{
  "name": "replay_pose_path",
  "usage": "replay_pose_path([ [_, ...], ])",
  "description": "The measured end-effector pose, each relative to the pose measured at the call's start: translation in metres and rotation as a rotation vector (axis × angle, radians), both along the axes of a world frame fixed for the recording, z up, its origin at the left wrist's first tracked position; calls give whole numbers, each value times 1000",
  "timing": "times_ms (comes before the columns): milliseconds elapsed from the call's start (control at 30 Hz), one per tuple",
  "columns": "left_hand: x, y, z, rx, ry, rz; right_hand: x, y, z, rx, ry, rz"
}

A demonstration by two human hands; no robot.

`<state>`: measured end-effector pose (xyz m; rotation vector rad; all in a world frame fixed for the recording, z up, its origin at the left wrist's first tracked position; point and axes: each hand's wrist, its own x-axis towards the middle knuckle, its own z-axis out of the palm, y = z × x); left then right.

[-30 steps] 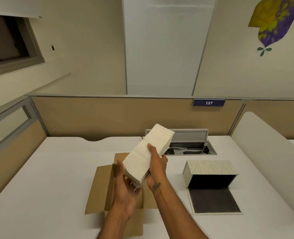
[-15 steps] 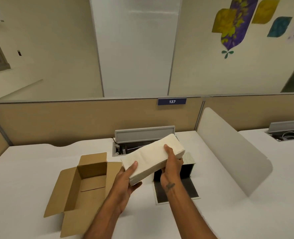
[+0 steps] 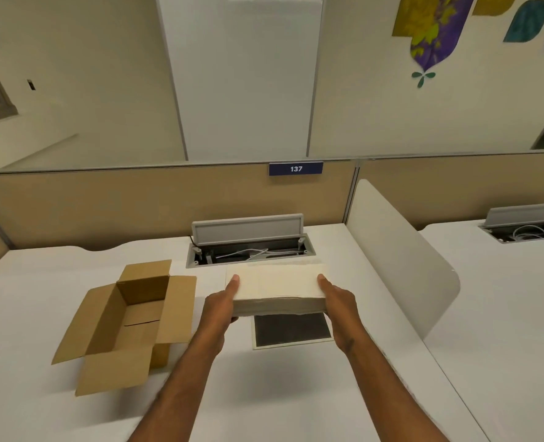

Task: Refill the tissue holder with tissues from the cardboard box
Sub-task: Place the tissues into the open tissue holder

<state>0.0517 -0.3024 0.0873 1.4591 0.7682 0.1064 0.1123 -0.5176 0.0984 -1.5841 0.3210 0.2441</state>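
Both hands carry the load: our left hand (image 3: pixel 219 306) grips the left end of the tissue stack (image 3: pixel 275 287), thumb lying on top and fingers curled underneath, while our right hand (image 3: pixel 339 301) clasps the right end the same way. We hold the stack level and lengthwise across the view, raised above the white desk (image 3: pixel 296 393). Most of the tissue holder (image 3: pixel 291 330) is hidden behind the stack; we see only its dark panel with a pale border lying flat on the desk just below the stack's near edge. To the left, well clear of our left hand, the cardboard box (image 3: pixel 127 323) stands with its flaps spread wide, and we see no tissues on the bare floor showing inside. Beyond the stack, the cable tray (image 3: pixel 248 247) is sunk into the desk with its grey lid propped up and white cables inside. A rounded white divider (image 3: pixel 401 256) rises to the right, and a blue plate (image 3: pixel 295 169) reading 137 sits on the tan partition
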Motion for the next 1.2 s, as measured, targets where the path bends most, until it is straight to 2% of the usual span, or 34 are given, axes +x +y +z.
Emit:
replay_pose_path([
  [267,23,-12,-43,185,88,-61,18,-9,-35,-167,47,49],
  [633,45,-21,-89,372,73,-154,52,-13,-93,-181,135,16],
  [867,58,-30,-125,258,173,-259,77,-25,-130,-201,166,71],
  [1200,83,-30,-149,277,197,-193,102,-25,-157,-165,167,175],
])
